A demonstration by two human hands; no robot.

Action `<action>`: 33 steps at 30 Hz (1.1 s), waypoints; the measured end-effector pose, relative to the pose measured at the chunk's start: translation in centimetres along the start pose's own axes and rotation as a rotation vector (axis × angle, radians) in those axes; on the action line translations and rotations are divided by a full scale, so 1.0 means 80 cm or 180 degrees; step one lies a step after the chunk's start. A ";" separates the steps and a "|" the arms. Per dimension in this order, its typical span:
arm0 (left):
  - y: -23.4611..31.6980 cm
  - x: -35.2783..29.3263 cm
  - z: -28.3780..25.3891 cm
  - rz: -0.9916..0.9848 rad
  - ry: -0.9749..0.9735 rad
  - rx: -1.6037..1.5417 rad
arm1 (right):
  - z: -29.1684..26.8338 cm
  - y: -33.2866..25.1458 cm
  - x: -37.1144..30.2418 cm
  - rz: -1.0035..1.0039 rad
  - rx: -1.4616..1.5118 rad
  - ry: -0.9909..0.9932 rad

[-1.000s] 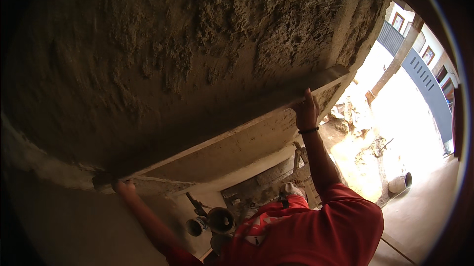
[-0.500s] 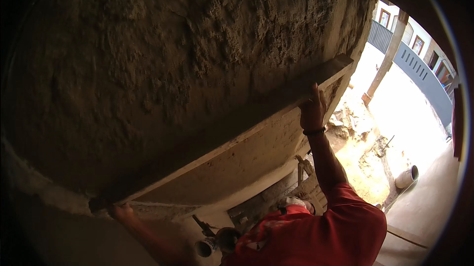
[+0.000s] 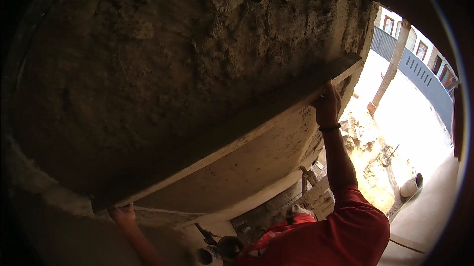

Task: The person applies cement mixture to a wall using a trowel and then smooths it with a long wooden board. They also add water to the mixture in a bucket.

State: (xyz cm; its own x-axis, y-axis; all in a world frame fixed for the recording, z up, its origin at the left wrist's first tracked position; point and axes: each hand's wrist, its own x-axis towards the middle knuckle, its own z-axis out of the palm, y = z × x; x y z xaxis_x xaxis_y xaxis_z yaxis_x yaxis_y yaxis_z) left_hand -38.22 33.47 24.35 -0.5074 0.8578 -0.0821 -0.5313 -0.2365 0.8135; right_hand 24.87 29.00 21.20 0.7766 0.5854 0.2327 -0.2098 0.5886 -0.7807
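A long, straight wooden board (image 3: 232,140), a plasterer's straightedge by its look, lies slantwise against a wall of rough, wet-looking plaster (image 3: 197,34). My right hand (image 3: 327,105), with a dark band at its wrist, grips the lower edge near the board's upper right end. At the lower left end my left hand (image 3: 123,215) has its fingers closed round the same edge, partly in shadow. Below the board the plaster (image 3: 232,172) looks much smoother, with a few pits. The fingers behind the board are hidden.
Below stand two round containers, a dark bucket (image 3: 230,247) and a smaller pot (image 3: 205,254). Lumber pieces (image 3: 316,192) lie near the wall's foot. Outside at right are a wooden post (image 3: 392,66), rubble (image 3: 363,133), a pipe (image 3: 411,185) and a grey fence (image 3: 424,76).
The view has shifted slightly. My right hand and the board's upper end now appear a little farther right; my left hand stays at the lower end. Both grips remain.
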 end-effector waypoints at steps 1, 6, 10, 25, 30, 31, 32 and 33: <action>-0.016 -0.024 0.020 -0.0015 -0.0203 0.0043 | -0.056 0.022 0.042 -0.1472 -0.2505 -0.0118; -0.093 -0.092 0.069 0.0099 -0.0787 -0.0056 | -0.090 -0.035 0.092 -0.0849 -0.1774 0.0027; -0.088 -0.073 0.067 0.0286 -0.0310 -0.0033 | -0.095 -0.021 0.089 -0.1923 -0.3136 -0.0210; 0.181 0.127 -0.055 0.0306 -0.0287 0.0163 | 0.090 -0.110 -0.005 0.0129 -0.0496 -0.1123; 0.082 0.007 0.058 0.0204 -0.0211 0.0265 | -0.002 -0.091 0.090 -0.0621 -0.1199 -0.1194; 0.061 -0.015 0.075 0.0116 -0.0394 0.0158 | -0.016 -0.095 0.100 -0.0853 -0.1490 -0.1208; 0.043 -0.043 0.097 0.0003 -0.0476 0.0175 | -0.029 -0.098 0.110 -0.1086 -0.1771 -0.1206; 0.028 -0.068 0.112 -0.0105 -0.0550 0.0187 | -0.032 -0.111 0.103 -0.1378 -0.2113 -0.1201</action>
State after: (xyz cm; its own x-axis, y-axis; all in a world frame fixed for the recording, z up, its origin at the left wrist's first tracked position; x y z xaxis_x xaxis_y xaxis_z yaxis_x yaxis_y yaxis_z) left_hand -30.58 32.36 31.81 -0.3637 0.9314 -0.0133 -0.5027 -0.1842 0.8446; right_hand 34.67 27.17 28.60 0.4352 0.6002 0.6711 0.5379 0.4244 -0.7284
